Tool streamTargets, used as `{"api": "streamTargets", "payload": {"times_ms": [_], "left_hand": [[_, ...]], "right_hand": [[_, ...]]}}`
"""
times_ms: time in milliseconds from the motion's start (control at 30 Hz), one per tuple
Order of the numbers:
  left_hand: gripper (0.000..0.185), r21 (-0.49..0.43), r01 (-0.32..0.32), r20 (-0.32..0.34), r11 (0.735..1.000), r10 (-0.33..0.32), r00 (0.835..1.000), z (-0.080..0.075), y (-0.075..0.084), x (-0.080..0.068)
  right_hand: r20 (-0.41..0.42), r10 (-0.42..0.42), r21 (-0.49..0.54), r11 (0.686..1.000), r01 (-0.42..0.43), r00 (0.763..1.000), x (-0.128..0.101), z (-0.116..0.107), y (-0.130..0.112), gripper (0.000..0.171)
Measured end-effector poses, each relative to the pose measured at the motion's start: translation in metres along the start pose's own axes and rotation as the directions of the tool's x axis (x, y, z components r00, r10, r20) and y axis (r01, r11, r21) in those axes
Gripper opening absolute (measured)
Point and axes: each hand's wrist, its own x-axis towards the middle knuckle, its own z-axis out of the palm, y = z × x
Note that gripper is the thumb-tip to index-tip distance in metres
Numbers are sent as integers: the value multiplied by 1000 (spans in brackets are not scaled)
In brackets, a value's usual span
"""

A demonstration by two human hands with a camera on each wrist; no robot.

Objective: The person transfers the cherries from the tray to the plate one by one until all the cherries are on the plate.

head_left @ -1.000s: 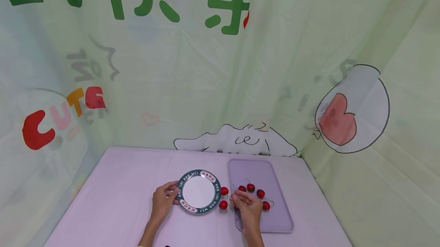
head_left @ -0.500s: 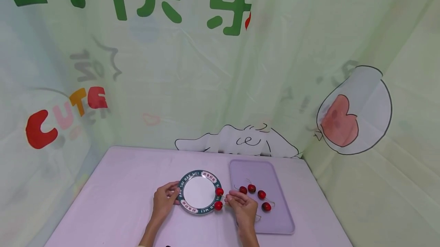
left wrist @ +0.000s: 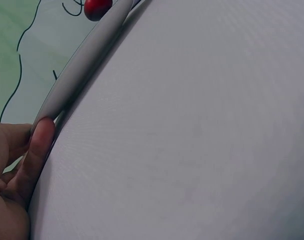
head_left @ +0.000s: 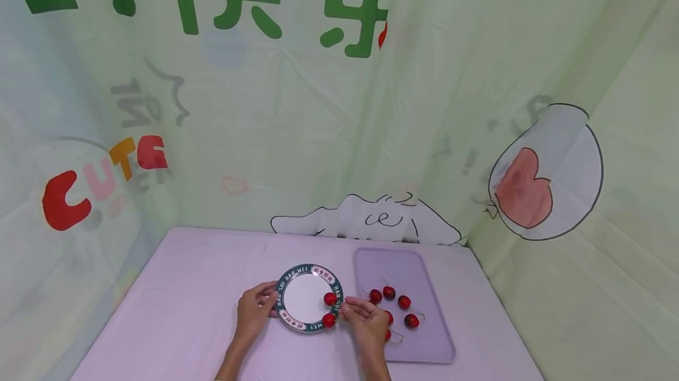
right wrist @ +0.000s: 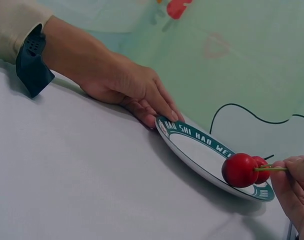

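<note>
A round white plate (head_left: 303, 299) with a dark green lettered rim lies on the table. My left hand (head_left: 254, 308) holds it by the left edge; in the left wrist view a fingertip (left wrist: 43, 137) shows against the plate's grey-looking side. Two red cherries (right wrist: 240, 170) hang over the plate's right part, joined by their green stems (right wrist: 273, 169). My right hand (head_left: 366, 325) pinches those stems between thumb and fingers, just at the plate's right rim. The rear cherry is partly hidden by the front one in the right wrist view.
A light purple tray (head_left: 389, 263) stands right of the plate, bearing several more stemmed cherries (head_left: 404, 302); my right hand overlaps its left edge. A pale cloth (head_left: 212, 251) covers the table. Behind hangs a printed light green curtain (head_left: 297, 133).
My right hand has moved left, carrying the cherry pair from beside the plate to over its right part. More cherries on the tray have come into sight. My left hand keeps its hold.
</note>
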Motion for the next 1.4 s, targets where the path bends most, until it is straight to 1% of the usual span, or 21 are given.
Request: {"api": "streamTargets", "payload": {"times_ms": [167, 300, 533, 700, 767, 833, 900, 1033, 1167, 1300, 1400], "left_hand": [[33, -1, 12, -5, 1000, -12, 1000, 0, 0, 0], [33, -6, 5, -5, 1000, -5, 1000, 0, 0, 0], [33, -3, 6, -5, 1000, -6, 1000, 0, -1, 1], [34, -3, 20, 2, 1000, -20, 1000, 0, -1, 2], [34, -6, 31, 6, 1000, -31, 1000, 0, -1, 3], [34, -4, 28, 7, 1000, -27, 1000, 0, -3, 4], [34, -1, 24, 4, 1000, -24, 1000, 0, -4, 5], [33, 2, 2, -7, 1000, -2, 1000, 1, -3, 4], [32, 2, -2, -10, 1000, 2, 1000, 1, -1, 1], [33, 0, 8, -1, 1000, -8, 1000, 0, -1, 1], [33, 1, 3, 3, 1000, -3, 1000, 0, -1, 1]], "right_hand": [[12, 14, -14, 1000, -14, 1000, 2, 3, 7, 33], [11, 35, -6, 999, -35, 999, 6, 4, 14, 32], [6, 37, -11, 999, -37, 999, -1, 9, 10, 31], [-7, 45, -51, 998, -46, 999, -6, 14, 5, 28], [-10, 51, -73, 996, -51, 999, -5, 15, 7, 27], [-11, 49, -94, 994, -50, 999, -5, 17, 10, 25], [-13, 42, -116, 992, -43, 999, -4, 17, 14, 24], [-30, -1, -175, 985, -4, 1000, -4, 20, 19, 21], [-38, -46, -226, 973, 36, 998, -8, 24, 17, 20], [-29, -88, -293, 953, 76, 996, -13, 27, 10, 18], [-12, -123, -361, 926, 111, 992, -17, 29, 6, 17]]}}
